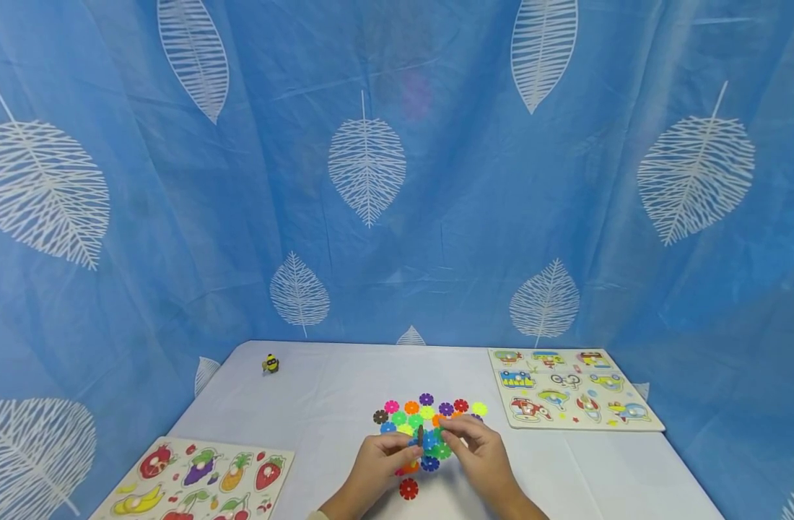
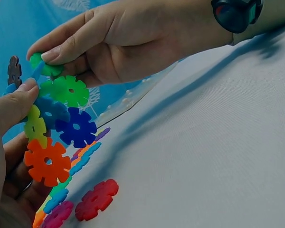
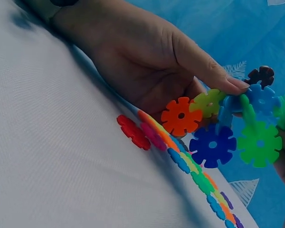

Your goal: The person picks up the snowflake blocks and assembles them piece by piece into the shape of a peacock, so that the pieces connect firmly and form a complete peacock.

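Observation:
A cluster of interlocking plastic snowflake discs is held up between both hands. My left hand (image 1: 371, 466) pinches it by a blue disc (image 3: 262, 99). Thumb and fingers of my right hand (image 1: 484, 456) pinch a green disc (image 2: 46, 67) at the cluster's other side. Joined around the middle are a brown disc (image 2: 14, 71), a bright green disc (image 2: 74, 91), a dark blue disc (image 2: 77, 127), a yellow-green disc (image 2: 34, 127) and an orange disc (image 2: 47, 162). In the right wrist view, the right hand shows only at the right edge.
Many loose discs (image 1: 399, 418) lie beyond the hands, with a red disc (image 1: 408, 489) nearest. A fruit puzzle board (image 1: 195, 477) lies at front left, a vehicle puzzle board (image 1: 569, 390) at back right. A small yellow-and-black figure (image 1: 271, 363) stands at back left.

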### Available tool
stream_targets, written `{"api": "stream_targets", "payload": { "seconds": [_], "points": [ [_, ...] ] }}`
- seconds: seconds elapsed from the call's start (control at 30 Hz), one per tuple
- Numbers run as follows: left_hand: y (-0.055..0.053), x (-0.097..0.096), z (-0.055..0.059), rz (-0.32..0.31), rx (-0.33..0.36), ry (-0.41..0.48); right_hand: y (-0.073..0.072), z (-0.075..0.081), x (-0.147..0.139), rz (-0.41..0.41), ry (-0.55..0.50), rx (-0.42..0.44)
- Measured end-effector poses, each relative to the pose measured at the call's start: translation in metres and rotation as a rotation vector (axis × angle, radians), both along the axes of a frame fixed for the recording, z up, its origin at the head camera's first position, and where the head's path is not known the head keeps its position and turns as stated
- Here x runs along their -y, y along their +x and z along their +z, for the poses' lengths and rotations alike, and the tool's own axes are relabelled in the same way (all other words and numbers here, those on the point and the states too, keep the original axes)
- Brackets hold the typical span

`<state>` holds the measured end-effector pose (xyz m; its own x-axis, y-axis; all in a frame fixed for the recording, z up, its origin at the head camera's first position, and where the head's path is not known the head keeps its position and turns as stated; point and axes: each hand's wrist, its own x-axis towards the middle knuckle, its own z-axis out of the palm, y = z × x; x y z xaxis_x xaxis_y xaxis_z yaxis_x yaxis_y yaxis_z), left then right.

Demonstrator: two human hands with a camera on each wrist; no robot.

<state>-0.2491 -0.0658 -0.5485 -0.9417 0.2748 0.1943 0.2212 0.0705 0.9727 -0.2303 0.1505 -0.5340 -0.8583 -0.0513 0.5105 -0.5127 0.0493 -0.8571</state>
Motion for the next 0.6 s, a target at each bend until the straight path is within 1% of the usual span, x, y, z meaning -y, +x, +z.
{"api": "stream_targets", "payload": {
  "seconds": [0.07,0.3,0.4,0.5,0.6],
  "points": [
    [0.0006,-0.0006,-0.001,0.005,-0.007,-0.001,0.0001,-0.0013,0.0008,-0.004,-0.002,-0.004],
    [0.0046,-0.0029,-0.0005,0.025,0.006,0.0,0.0022,-0.0039,0.0035,-0.077,0.027,0.026],
    [0.0056,-0.0034,0.0013,0.033,-0.008,-0.009,0.0016,-0.0024,0.003,-0.078,0.048,0.034],
    [0.0063,-0.0036,0.0026,0.026,-0.021,-0.021,0.0017,-0.0005,0.0026,-0.075,0.071,0.055],
    [0.007,-0.0037,0.0022,0.013,-0.009,-0.023,0.0032,0.0,0.0024,-0.074,0.081,0.082]
  ]
}}
